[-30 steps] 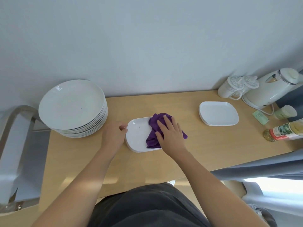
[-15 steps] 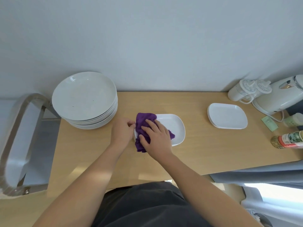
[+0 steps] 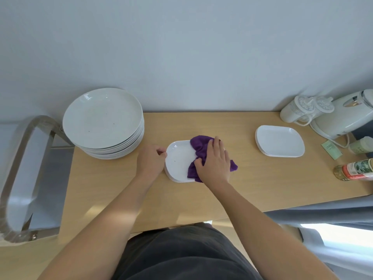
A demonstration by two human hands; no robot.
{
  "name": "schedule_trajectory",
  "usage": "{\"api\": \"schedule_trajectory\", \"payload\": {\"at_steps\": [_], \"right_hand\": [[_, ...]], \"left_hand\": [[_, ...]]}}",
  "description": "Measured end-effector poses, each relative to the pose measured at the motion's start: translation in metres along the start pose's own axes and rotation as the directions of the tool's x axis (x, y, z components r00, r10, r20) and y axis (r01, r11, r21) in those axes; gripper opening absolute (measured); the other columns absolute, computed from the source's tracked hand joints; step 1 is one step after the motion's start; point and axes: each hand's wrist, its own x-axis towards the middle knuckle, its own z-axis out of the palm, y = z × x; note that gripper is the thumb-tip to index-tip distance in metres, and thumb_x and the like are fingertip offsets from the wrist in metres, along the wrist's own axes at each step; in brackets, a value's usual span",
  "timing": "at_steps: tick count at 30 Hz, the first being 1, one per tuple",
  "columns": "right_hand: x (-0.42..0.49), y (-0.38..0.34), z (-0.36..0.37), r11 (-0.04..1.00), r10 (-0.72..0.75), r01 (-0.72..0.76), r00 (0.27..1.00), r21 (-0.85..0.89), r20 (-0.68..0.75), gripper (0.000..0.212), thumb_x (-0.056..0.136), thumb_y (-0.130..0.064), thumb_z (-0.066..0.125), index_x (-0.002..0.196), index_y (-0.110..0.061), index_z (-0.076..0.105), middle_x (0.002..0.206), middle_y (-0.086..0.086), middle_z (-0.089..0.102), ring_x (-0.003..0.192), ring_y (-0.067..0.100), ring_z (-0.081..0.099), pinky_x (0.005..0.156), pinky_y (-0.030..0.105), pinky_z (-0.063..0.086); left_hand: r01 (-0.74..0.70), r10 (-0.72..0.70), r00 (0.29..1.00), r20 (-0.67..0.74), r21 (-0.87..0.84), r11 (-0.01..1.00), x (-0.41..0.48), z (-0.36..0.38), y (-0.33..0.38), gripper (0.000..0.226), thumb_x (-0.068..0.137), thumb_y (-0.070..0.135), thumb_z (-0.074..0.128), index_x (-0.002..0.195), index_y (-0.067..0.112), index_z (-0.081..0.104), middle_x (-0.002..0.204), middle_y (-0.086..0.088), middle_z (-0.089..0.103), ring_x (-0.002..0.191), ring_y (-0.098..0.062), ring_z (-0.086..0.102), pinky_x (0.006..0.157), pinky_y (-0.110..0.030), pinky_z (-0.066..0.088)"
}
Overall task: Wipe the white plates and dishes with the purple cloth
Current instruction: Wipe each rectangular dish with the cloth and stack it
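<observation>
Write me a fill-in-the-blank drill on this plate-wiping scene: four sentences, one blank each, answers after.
1. The right hand presses a ____ cloth onto the rectangular plate.
2. The left hand pinches that plate at its ____ edge.
3. The kettle stands at the far ____ corner of the table.
4. The stack of round plates is ____ than the stack of rectangular plates.

Missing words: purple; left; right; taller.
</observation>
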Motion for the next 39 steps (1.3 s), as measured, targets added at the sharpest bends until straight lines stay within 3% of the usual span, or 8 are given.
{"api": "schedule_trajectory", "payload": {"at_steps": [7, 12, 20, 22, 25, 30, 33, 39], "right_hand": [[-0.007, -0.038, 0.015, 0.964, -0.255, 0.258, 0.966, -0.059, 0.048, 0.065, 0.091, -0.029, 0.038, 0.153, -0.013, 0.037, 0.164, 0.004, 0.025, 0.153, 0.025, 0.015, 0.123, 0.041, 0.015], [-0.027, -0.039, 0.024, 0.899, -0.429, 0.433, 0.901, 0.066, -0.072, 0.051, 0.078, -0.028, 0.037, 0.109, -0.02, 0.076, 0.125, -0.004, 0.07, 0.128, 0.029, 0.056, 0.106, 0.046, 0.043], [-0.041, 0.012, 0.015, 0.821, -0.485, 0.535, 0.838, 0.201, -0.249, 0.025, 0.071, -0.017, 0.053, 0.079, -0.015, 0.077, 0.086, -0.01, 0.075, 0.102, 0.018, 0.065, 0.087, 0.036, 0.053], [-0.032, 0.034, 0.011, 0.884, -0.368, 0.434, 0.875, 0.172, -0.315, 0.022, 0.072, -0.013, 0.053, 0.078, -0.014, 0.074, 0.088, -0.008, 0.074, 0.099, 0.02, 0.066, 0.084, 0.04, 0.053], [-0.022, 0.05, 0.007, 0.97, -0.138, 0.192, 0.94, 0.15, -0.311, 0.031, 0.079, -0.014, 0.052, 0.096, -0.012, 0.078, 0.111, -0.001, 0.074, 0.119, 0.027, 0.06, 0.101, 0.044, 0.046], [0.003, 0.009, 0.011, 0.996, -0.085, 0.083, 0.987, -0.019, -0.14, 0.038, 0.092, -0.01, 0.045, 0.124, -0.009, 0.067, 0.143, 0.007, 0.058, 0.142, 0.033, 0.04, 0.115, 0.047, 0.031], [0.003, -0.021, 0.022, 0.991, -0.128, 0.127, 0.992, -0.039, -0.01, 0.043, 0.101, -0.018, 0.04, 0.143, -0.015, 0.05, 0.16, 0.004, 0.035, 0.151, 0.029, 0.022, 0.12, 0.042, 0.022], [-0.026, -0.029, 0.032, 0.9, -0.419, 0.427, 0.903, 0.084, -0.095, 0.039, 0.085, -0.027, 0.045, 0.103, -0.017, 0.078, 0.116, -0.005, 0.073, 0.123, 0.026, 0.06, 0.103, 0.041, 0.046]], "left_hand": [[0.018, -0.018, 1.0, -0.001, -0.043, 0.999, -0.002, 0.001, 0.0, 0.014, 0.086, 0.01, 0.065, 0.081, 0.021, 0.07, 0.074, 0.003, 0.07, 0.076, -0.021, 0.068, 0.074, -0.035, 0.055], [0.037, -0.037, 0.999, 0.008, -0.059, 0.998, 0.0, 0.001, 0.0, 0.016, 0.084, 0.008, 0.061, 0.086, 0.016, 0.075, 0.079, 0.003, 0.072, 0.077, -0.023, 0.07, 0.077, -0.04, 0.058], [0.031, -0.03, 0.999, -0.037, 0.011, 0.999, -0.004, 0.004, 0.004, 0.012, 0.086, 0.009, 0.063, 0.087, 0.015, 0.073, 0.08, 0.004, 0.069, 0.08, -0.02, 0.065, 0.073, -0.032, 0.051], [0.026, -0.026, 0.999, -0.026, -0.006, 1.0, -0.004, 0.003, 0.003, 0.014, 0.086, 0.008, 0.062, 0.084, 0.016, 0.072, 0.075, 0.005, 0.069, 0.078, -0.021, 0.066, 0.072, -0.033, 0.053], [0.028, -0.029, 0.999, -0.014, -0.022, 0.999, -0.004, 0.003, 0.001, 0.015, 0.085, 0.008, 0.062, 0.081, 0.019, 0.071, 0.072, 0.005, 0.069, 0.075, -0.021, 0.067, 0.072, -0.035, 0.055], [0.048, -0.048, 0.999, -0.005, -0.049, 0.998, -0.002, 0.002, 0.0, 0.013, 0.085, 0.01, 0.065, 0.08, 0.021, 0.07, 0.072, 0.003, 0.069, 0.076, -0.023, 0.069, 0.074, -0.037, 0.056], [0.056, -0.056, 0.998, -0.003, -0.052, 0.997, -0.002, 0.002, 0.0, 0.015, 0.085, 0.011, 0.067, 0.077, 0.025, 0.067, 0.075, 0.001, 0.07, 0.076, -0.025, 0.07, 0.078, -0.04, 0.057], [0.046, -0.046, 0.999, 0.003, -0.021, 0.999, 0.0, 0.001, 0.001, 0.012, 0.085, 0.013, 0.065, 0.081, 0.023, 0.069, 0.082, 0.004, 0.072, 0.078, -0.023, 0.07, 0.08, -0.042, 0.057]]}}
